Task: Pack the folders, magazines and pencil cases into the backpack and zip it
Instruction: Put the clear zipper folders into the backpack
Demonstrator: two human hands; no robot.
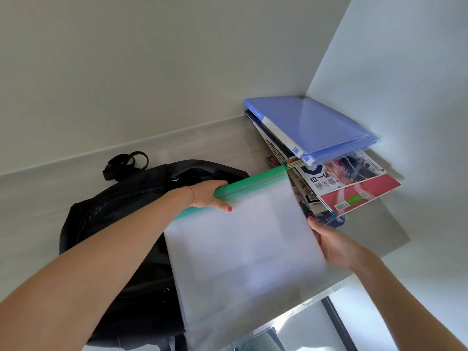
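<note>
Left hand [211,196] grips the green spine of a clear folder [248,249], fingers curled over the spine's far side and thumb pressed on the near face. Right hand [334,245] holds the same folder at its right edge, thumb on top and fingers hidden underneath. Both hands carry the folder tilted above the surface [38,224], its left part over a black backpack [119,224] that lies flat with its top opening toward the wall [126,72] and a strap loop just beyond. At the back right corner sits a stack: two blue folders [316,125] on top, magazines [354,188] fanned out beneath them, one with a red cover lowest in view. A small dark item peeks out under the stack near the right hand; what it is cannot be told.
</note>
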